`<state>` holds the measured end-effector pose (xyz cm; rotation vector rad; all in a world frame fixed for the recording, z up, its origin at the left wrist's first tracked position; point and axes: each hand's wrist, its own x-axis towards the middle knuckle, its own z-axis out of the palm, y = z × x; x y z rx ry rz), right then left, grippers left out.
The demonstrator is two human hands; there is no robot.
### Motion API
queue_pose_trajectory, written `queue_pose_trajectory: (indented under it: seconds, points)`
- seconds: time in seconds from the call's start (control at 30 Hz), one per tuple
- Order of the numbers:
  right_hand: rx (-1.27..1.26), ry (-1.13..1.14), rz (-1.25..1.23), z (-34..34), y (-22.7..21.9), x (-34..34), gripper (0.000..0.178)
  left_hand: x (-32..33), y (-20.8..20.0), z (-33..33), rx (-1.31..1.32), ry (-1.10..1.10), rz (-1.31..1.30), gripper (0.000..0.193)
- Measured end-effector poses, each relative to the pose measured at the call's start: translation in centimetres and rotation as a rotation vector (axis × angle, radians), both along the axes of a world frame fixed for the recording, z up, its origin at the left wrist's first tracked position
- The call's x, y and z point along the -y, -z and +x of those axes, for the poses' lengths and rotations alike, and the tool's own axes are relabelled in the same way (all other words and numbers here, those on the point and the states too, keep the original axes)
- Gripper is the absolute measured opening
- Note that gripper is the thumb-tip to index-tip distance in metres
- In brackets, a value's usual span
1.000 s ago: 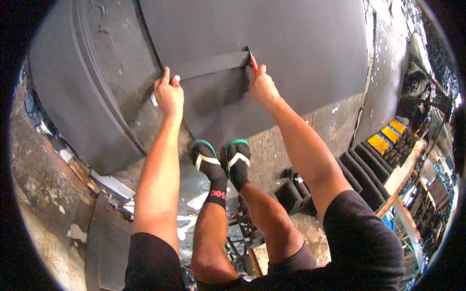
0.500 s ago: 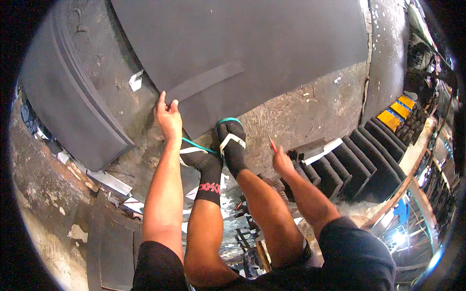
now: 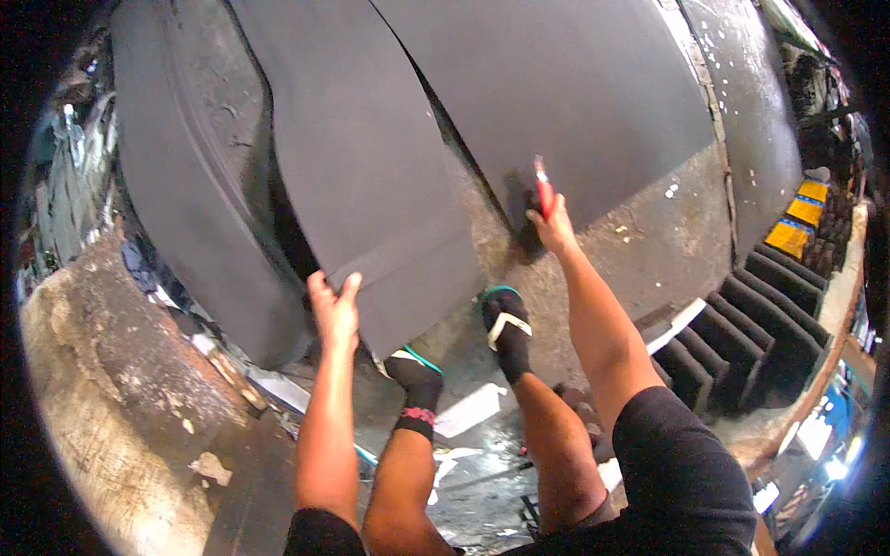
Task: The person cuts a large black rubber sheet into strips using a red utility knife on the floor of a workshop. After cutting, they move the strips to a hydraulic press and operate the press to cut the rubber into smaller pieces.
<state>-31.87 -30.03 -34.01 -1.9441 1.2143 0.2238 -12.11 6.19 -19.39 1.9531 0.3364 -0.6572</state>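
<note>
A wide strip of black sheet (image 3: 371, 167) lies lengthwise in front of me, its near end by my left foot. At the strip's left edge, my left hand (image 3: 336, 315) is closed, thumb on top and fingers at the edge. My right hand (image 3: 556, 227) grips a red-handled knife (image 3: 545, 196), its thin tip pointing away from me. Below that hand is the near left corner of a larger black sheet (image 3: 593, 102). A narrow gap, widening toward me, separates this sheet from the strip.
Another black sheet (image 3: 176, 185) curves along the left. My sandalled feet (image 3: 507, 334) stand at the near ends of the sheets. Stacks of dark cut pieces (image 3: 742, 324) stand at the right, with yellow-topped blocks (image 3: 799, 218) behind. A white scrap (image 3: 470, 410) lies near my feet.
A strip now lies apart from the large sheet, to its left. My left hand has come nearer to me with the strip's edge; my right hand has moved forward with the knife.
</note>
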Motion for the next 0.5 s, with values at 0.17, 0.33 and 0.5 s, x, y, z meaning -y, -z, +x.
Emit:
queue_pose_trajectory:
  seconds: [0.17,0.33,0.5]
  points:
    - [0.044,0.052,0.086,-0.6,0.6,0.6,0.052,-10.4,-12.3,13.0,0.157,0.084,0.232,0.065]
    - [0.034,0.047,0.088,-0.9,2.8,0.8,0.057,-19.5,-22.4,18.1,0.032,-0.146,0.247,0.065]
    - [0.122,0.041,0.029,-2.4,3.7,0.4,0.055,-15.0,-21.5,16.7,0.027,-0.066,0.109,0.067]
